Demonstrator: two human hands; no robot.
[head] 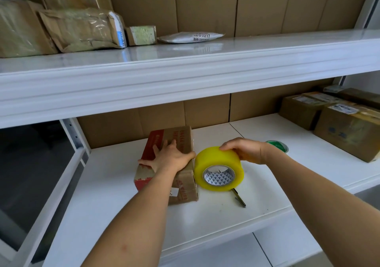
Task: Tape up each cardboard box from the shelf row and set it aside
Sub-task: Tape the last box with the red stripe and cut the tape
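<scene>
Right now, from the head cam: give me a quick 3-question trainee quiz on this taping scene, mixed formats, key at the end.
1. True or false: the left hand lies flat on top of the red-and-brown cardboard box.
2. Multiple choice: what does the right hand grip? A) green tape roll B) yellow tape roll C) utility knife
3. Fill in: the utility knife lies on the lower shelf, partly hidden behind the ____ tape roll.

Key:
1. True; its fingers are spread on the box top.
2. B; the yellow tape roll stands on edge beside the box. The green tape roll sits untouched behind the wrist.
3. yellow
</scene>
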